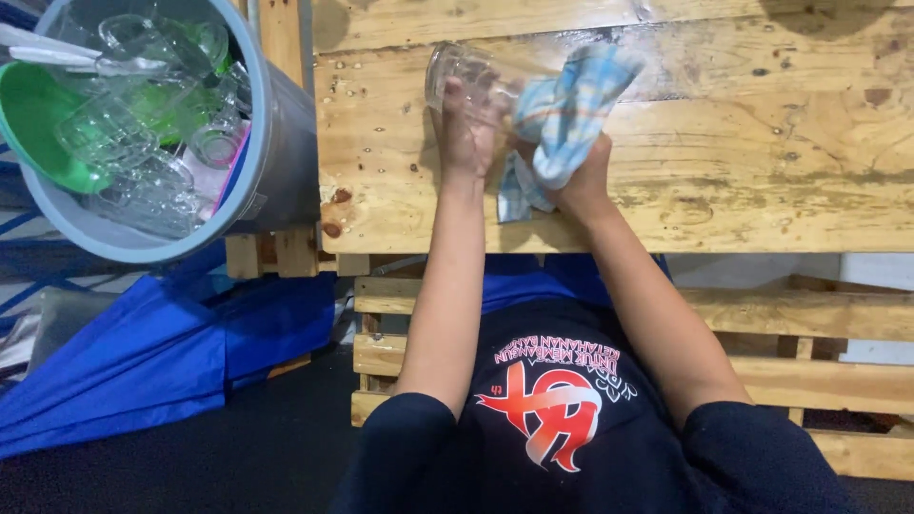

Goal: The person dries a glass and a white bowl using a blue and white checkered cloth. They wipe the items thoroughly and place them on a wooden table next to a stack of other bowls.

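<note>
Both hands busy: left hand grips glass (mouth probably away), right hand just beside w/ cloth clenched.

Single view only, head-mounted, so no overlap with any second camera. It looks steeply down the wearer's own torso and forearms onto a wooden table, facing forward and away from the body. Close range: left hand and right hand sit upper centre of frame. Table fills the upper right half, a grey bucket clips the top-left corner, dark floor runs along the bottom left.
</note>
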